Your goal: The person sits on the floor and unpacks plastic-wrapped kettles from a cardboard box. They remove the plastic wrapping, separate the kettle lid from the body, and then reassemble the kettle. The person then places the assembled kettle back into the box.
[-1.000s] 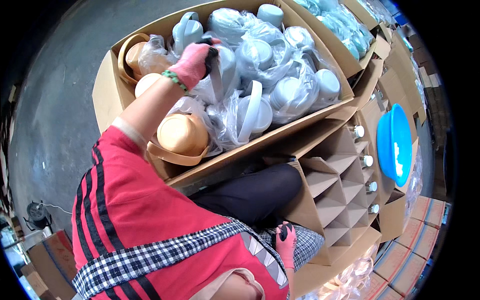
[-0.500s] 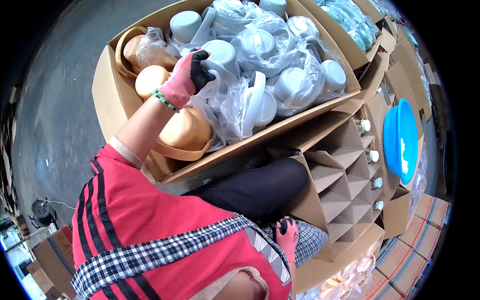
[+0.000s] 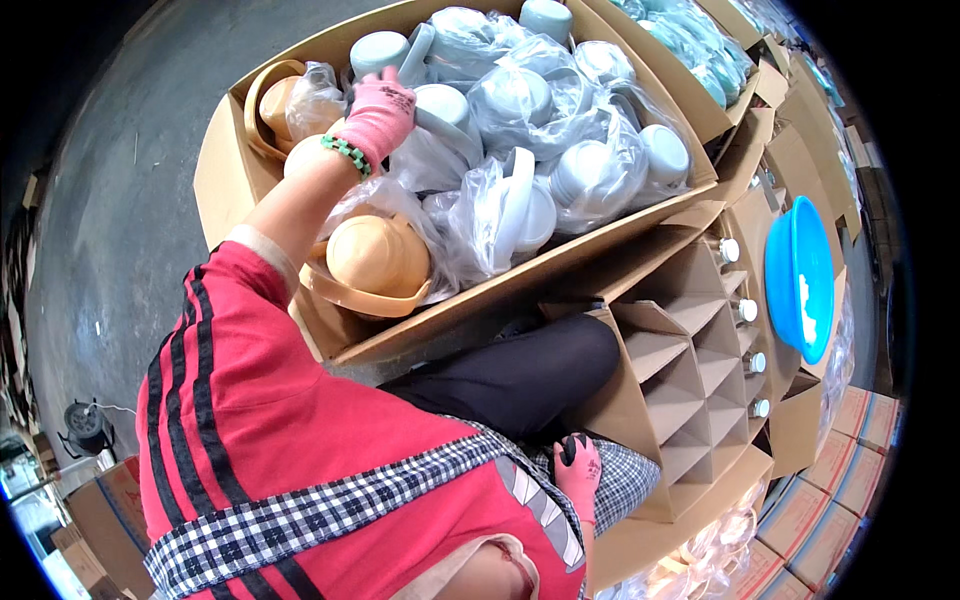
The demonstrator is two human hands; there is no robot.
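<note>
My left hand (image 3: 382,112), in a pink glove with a green bracelet at the wrist, is over the large carton (image 3: 510,285). Its fingers look stretched out, their tips partly hidden, beside a grey-blue rounded plastic piece with a handle (image 3: 380,55). Another grey-blue piece (image 3: 445,105) lies just right of the hand, near clear plastic bags (image 3: 475,215). Orange pieces with loop handles (image 3: 378,255) sit below and left of the wrist. Low in the view, my right hand (image 3: 577,470), also gloved, rests by the checked apron with curled fingers; whatever they hold, if anything, is hidden.
Right of my knee stands a carton with cardboard dividers (image 3: 690,380). White-capped bottles (image 3: 747,311) line its far side, near a blue basin (image 3: 800,280). Another carton holds bagged teal pieces (image 3: 690,50). Stacked cartons (image 3: 840,470) stand at the lower right.
My left hand has moved up and slightly left and turned, so its back now shows. The front orange piece shows more from under the plastic. My right hand stays put.
</note>
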